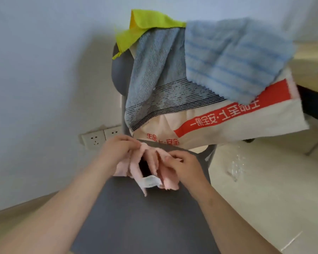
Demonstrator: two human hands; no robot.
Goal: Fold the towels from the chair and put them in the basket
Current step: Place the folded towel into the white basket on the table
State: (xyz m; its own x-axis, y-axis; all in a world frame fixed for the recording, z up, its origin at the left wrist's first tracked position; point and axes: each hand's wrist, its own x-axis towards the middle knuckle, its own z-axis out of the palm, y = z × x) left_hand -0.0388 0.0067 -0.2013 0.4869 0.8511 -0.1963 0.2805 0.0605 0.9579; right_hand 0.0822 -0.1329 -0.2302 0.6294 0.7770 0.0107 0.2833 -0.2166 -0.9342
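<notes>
Nearest the lens, 2 bare forearms are seen reaching over the dark grey chair seat (145, 217), a smooth, flat, matte panel. On its far part a small pink towel (151, 162) is held bunched between the hands. The left hand (117, 149) is closed in a pinch on the towel's upper left edge, and the right hand (184, 167) is clamped on a fold at its right side. The hands are set near each other, with a dark gap in the cloth between them. A white care label (150, 181) is seen hanging at the near edge.

The towel is judged light, soft and limp, with a fluffy pile and ragged-looking edges. No shape will be kept unaided, so it is best taken by 2 adjacent corners or along 1 hem and spread flat on the seat before folding. Slipping is judged unlikely, since the pile gives grip.

Over the rounded grey chair back (118, 70) 4 more cloths are draped: a thin yellow cloth (143, 28) on top, a grey-blue terry towel (154, 70) with black woven bands, a pale blue plush towel (233, 57) with darker stripes, and a cream towel (228, 121) with a red printed band, lowest of them. These are judged bulkier, the terry one heavier. The basket is not in view.
</notes>
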